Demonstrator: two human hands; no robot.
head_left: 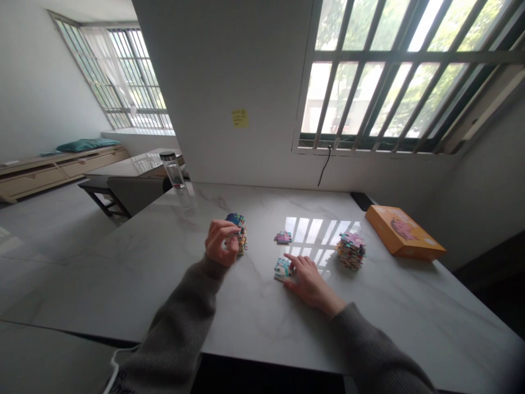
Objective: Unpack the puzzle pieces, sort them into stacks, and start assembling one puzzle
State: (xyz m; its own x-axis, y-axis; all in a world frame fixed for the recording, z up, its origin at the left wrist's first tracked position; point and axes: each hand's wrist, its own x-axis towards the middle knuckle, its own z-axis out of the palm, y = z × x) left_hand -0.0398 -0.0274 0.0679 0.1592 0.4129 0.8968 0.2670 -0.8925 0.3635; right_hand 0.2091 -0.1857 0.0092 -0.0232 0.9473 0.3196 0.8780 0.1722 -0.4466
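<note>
My left hand [221, 243] is curled with thumb and forefinger bent toward each other at a stack of jigsaw puzzle pieces [241, 243]. It covers the stack's near left side, and what lies between its fingertips is hard to make out. A dark blue puzzle piece [234, 219] shows at the top of that stack. My right hand [308, 279] rests low on the table, its forefinger and thumb at the upper and lower right edges of a teal and white puzzle piece [282, 268]. Just beyond lies a purple puzzle piece [283, 237], flat and apart from both hands.
A second stack of puzzle pieces [351, 251] stands right of my right hand. Farther right is an orange box [404, 232], with a black phone [361, 201] behind it. A glass bottle [173, 171] stands at the far left of the marble-patterned table [164, 230].
</note>
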